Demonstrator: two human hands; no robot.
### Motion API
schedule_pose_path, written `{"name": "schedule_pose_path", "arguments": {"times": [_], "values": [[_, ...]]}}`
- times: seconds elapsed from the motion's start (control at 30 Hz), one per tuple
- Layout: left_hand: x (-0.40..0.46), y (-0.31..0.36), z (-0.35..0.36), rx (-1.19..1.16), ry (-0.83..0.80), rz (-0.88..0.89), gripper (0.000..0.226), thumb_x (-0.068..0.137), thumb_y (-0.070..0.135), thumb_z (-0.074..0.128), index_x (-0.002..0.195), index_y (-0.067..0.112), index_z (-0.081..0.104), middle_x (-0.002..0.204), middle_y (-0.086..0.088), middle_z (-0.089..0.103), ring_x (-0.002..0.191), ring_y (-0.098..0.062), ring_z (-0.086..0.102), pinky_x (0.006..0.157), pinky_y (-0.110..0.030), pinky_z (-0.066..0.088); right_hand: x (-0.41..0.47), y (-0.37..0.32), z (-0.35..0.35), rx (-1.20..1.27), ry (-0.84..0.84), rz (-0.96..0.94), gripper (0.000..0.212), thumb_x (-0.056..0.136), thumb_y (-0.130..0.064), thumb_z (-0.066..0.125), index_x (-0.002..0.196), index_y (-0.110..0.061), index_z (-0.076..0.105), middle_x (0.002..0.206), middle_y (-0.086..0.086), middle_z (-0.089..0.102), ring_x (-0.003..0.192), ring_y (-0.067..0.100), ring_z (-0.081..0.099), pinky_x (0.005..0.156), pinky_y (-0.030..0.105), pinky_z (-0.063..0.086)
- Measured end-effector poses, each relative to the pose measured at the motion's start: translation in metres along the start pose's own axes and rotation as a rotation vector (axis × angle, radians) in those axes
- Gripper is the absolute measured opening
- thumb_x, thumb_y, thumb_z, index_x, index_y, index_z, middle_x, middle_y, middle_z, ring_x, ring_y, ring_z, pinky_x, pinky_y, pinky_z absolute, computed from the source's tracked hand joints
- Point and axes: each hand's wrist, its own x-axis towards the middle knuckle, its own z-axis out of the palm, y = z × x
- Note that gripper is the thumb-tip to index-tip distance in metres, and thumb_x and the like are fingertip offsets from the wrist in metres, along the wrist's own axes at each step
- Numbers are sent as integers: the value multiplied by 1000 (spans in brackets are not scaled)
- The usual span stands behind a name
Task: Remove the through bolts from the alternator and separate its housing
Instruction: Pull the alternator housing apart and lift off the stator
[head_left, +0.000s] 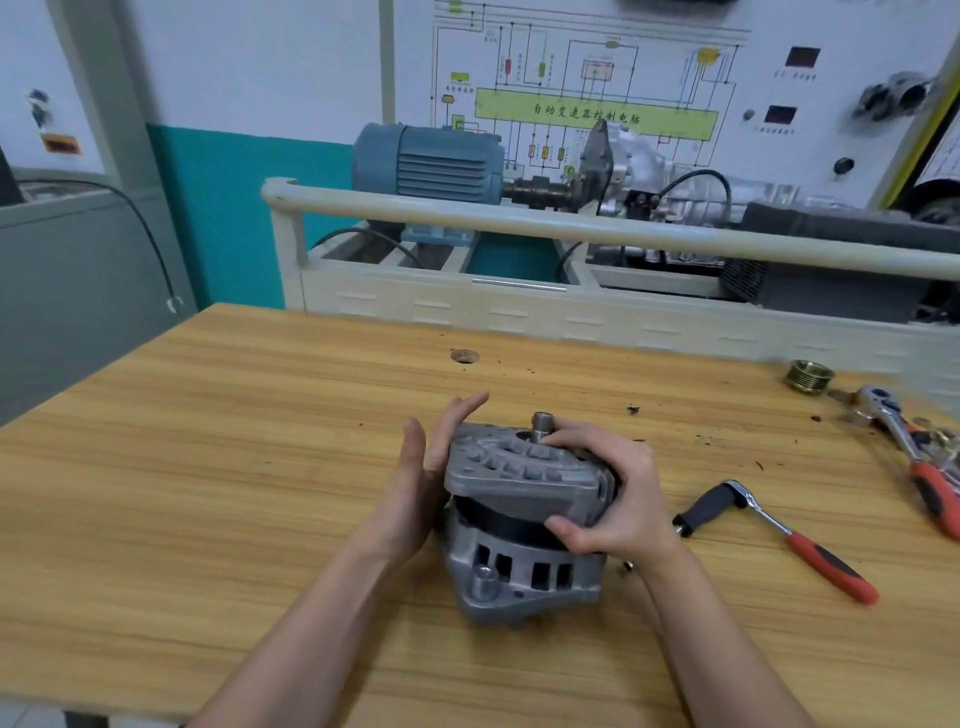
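alternator (524, 525) centre table (208, 467) | left hand (421, 483) flat against its 9 o'clock side | right hand (608, 499) grips its 3 o'clock side

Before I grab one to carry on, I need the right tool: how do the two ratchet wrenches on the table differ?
The nearer ratchet wrench lies whole in view, right of the alternator, with a black attachment on its head and a red and black handle. The farther ratchet wrench sits at the table's right edge, partly cut off, beside a brass pulley and small parts. Both have chrome heads and red grips, and neither hand touches them.
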Motion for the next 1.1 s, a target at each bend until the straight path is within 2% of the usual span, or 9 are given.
{"name": "schedule_pose_path", "arguments": {"times": [0.13, 0.27, 0.33, 0.4, 0.5, 0.6, 0.83, 1.0, 1.1], "values": [[2, 2, 4, 47, 59, 54, 90, 53, 95, 48, 132, 50, 48, 158, -10, 22, 138, -34, 34, 110, -61, 31, 1, -7, -4, 22, -134, 152, 62, 56, -50, 74, 109, -21, 62, 118, -3, 62, 115, 12, 57, 95, 37, 47], [7, 2, 8, -48, 158, -33, 68, 59, 48, 67, 126, 46, 54, 143, -12, 42, 124, -33, 49, 91, -46, 48, -2, -8, -13, 273, -253, 357, 72, 58, -46, 80, 120, -28, 50, 137, -10, 47, 128, 10, 47, 100, 35, 46], [8, 0, 10, -183, 230, -114, 72, 59, 27, 65, 128, 34, 49, 124, -12, 54, 105, -28, 58, 74, -35, 48, -3, -8, -12, 363, -175, 471, 54, 75, -41, 68, 124, -30, 49, 139, -11, 48, 133, 8, 41, 94, 17, 45], [7, 5, 14, -221, 301, -194, 56, 54, 24, 60, 108, 17, 54, 96, -9, 63, 81, -20, 61, 65, -30, 44, -1, -10, -7, 381, -4, 675, 43, 85, -49, 52, 124, -30, 52, 133, -12, 52, 127, 9, 45, 83, 12, 42], [7, 16, 20, -213, 330, -314, 18, 58, 26, 56, 67, 11, 57, 63, -3, 65, 53, -15, 58, 59, -26, 43, 10, -10, 4, 394, 130, 945, 55, 81, -59, 57, 122, -22, 58, 125, -4, 59, 116, 13, 53, 91, 31, 44], [9, 18, 24, -278, 323, -330, 35, 76, 40, 61, 75, 7, 71, 71, -8, 73, 55, -18, 68, 60, -26, 48, 22, -15, 10, 497, 281, 1138, 26, 90, -39, 55, 95, -17, 69, 107, 3, 69, 99, 20, 62, 92, 41, 47], [-3, 26, 40, -352, 276, -215, 28, 62, 30, 63, 77, 8, 70, 69, -6, 71, 56, -18, 66, 58, -25, 49, 22, -37, 8, 482, 421, 1107, 18, 84, -20, 67, 96, -8, 62, 99, 9, 66, 86, 19, 65, 72, 34, 51], [30, 124, 46, -344, 191, 368, 10, 65, 11, 63, 62, 11, 72, 70, -3, 69, 63, -19, 65, 59, -27, 55, 101, -79, -36, 548, 656, 558, 21, 76, -13, 56, 68, -20, 75, 71, -3, 71, 70, 13, 68, 55, 23, 52], [40, 116, 43, -152, 274, 177, 10, 84, 6, 52, 78, 6, 60, 69, -5, 64, 54, -16, 62, 54, -24, 52, 85, -62, -20, 388, 616, 737, 20, 87, -6, 57, 79, -16, 72, 81, 2, 71, 89, 26, 69, 67, 32, 56]]}}
